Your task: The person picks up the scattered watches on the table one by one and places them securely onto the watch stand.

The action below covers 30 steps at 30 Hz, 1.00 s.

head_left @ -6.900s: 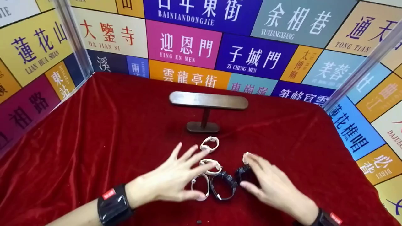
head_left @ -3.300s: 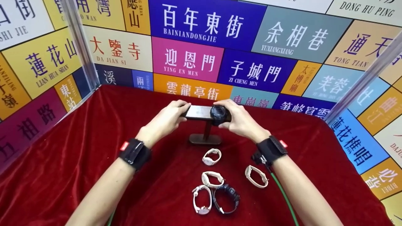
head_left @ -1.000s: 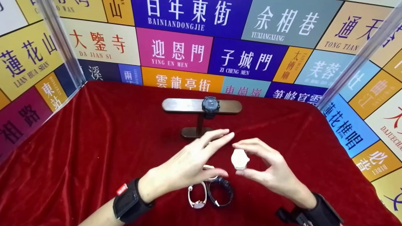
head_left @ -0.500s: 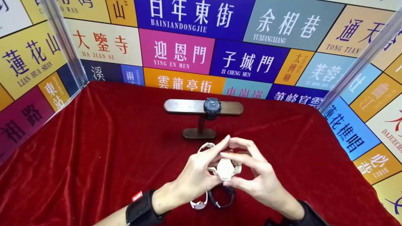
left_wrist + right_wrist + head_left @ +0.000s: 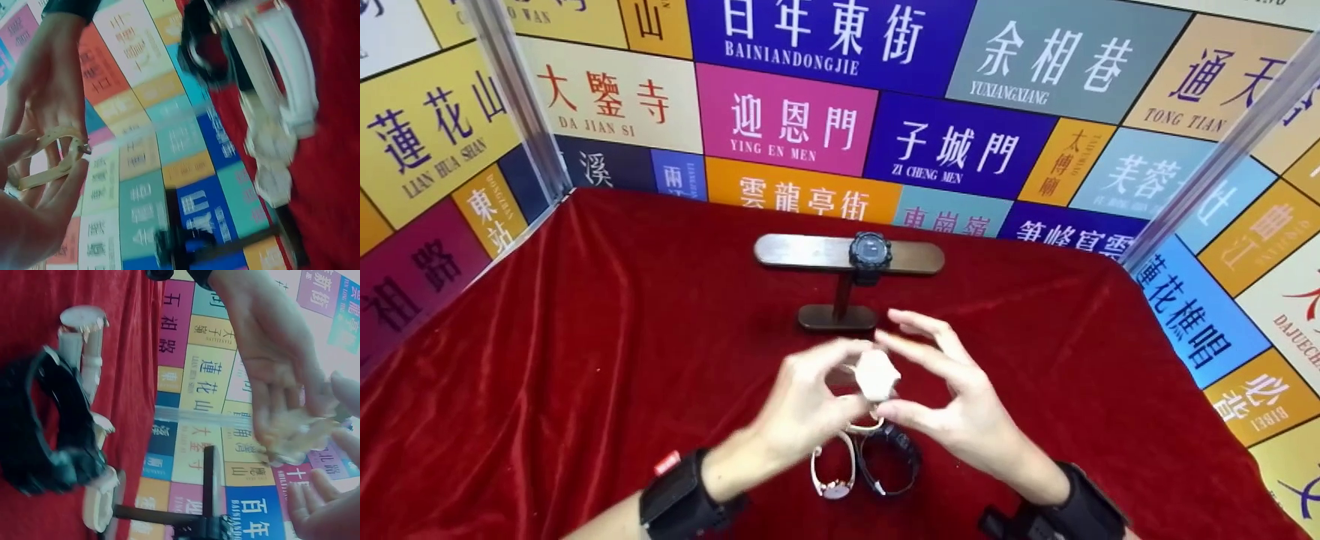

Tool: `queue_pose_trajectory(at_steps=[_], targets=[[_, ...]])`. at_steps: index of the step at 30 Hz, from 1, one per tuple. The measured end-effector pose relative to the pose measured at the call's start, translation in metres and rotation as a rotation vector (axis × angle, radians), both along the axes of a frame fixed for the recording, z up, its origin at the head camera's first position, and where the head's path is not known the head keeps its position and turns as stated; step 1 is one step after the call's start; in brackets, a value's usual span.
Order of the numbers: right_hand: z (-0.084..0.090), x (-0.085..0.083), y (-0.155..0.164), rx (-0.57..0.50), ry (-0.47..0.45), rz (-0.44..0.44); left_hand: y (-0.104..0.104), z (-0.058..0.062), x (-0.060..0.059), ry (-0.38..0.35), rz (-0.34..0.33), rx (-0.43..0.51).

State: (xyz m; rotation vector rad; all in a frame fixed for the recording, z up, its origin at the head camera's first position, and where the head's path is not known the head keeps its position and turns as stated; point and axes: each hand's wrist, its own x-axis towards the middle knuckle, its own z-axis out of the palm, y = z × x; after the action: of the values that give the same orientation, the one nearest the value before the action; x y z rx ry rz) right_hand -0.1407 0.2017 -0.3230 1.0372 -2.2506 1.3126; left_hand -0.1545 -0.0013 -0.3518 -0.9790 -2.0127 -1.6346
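- Pinching a cream watch (image 5: 876,375) between both hands, above the red cloth (image 5: 585,360): left hand (image 5: 802,405) fingers curled on its strap, right hand (image 5: 952,405) thumb and fingertips closed on its case.
- Lying just below the hands: white watch (image 5: 832,472) beside black watch (image 5: 894,465), touching.
- Standing beyond: wooden stand (image 5: 810,253), carrying a dark watch (image 5: 870,251) on its bar.
- Hiding another pale watch partly behind the hands.

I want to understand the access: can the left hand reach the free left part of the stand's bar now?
Probably not at once: the left hand helps the right hand hold the beige watch. The way to the bar looks free; the black watch sits right of centre.
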Motion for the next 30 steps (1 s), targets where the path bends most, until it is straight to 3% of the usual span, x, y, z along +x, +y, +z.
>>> queue_pose_trajectory(at_steps=[5,8,11,15,19,21,26,30], targets=[[0.014,-0.032,0.010,0.171,0.068,-0.179,-0.042,0.005,-0.041,0.122,0.320,-0.152],[0.020,-0.066,0.023,0.239,0.094,-0.309,-0.074,0.011,-0.070,0.085,0.476,-0.191],[0.020,-0.101,0.039,0.299,0.038,-0.410,-0.099,0.015,-0.096,-0.023,0.556,-0.199],[0.011,-0.130,0.052,0.377,-0.111,-0.462,-0.113,0.015,-0.117,-0.179,0.533,-0.213],[0.000,-0.139,0.055,0.409,-0.204,-0.450,-0.108,0.012,-0.126,-0.274,0.434,-0.222],[-0.003,-0.141,0.053,0.412,-0.219,-0.446,-0.104,0.012,-0.129,-0.297,0.406,-0.210],[-0.004,-0.143,0.048,0.402,-0.236,-0.441,-0.103,0.013,-0.137,-0.285,0.435,-0.211],[-0.005,-0.146,0.046,0.398,-0.221,-0.452,-0.104,0.012,-0.140,-0.296,0.406,-0.237]])
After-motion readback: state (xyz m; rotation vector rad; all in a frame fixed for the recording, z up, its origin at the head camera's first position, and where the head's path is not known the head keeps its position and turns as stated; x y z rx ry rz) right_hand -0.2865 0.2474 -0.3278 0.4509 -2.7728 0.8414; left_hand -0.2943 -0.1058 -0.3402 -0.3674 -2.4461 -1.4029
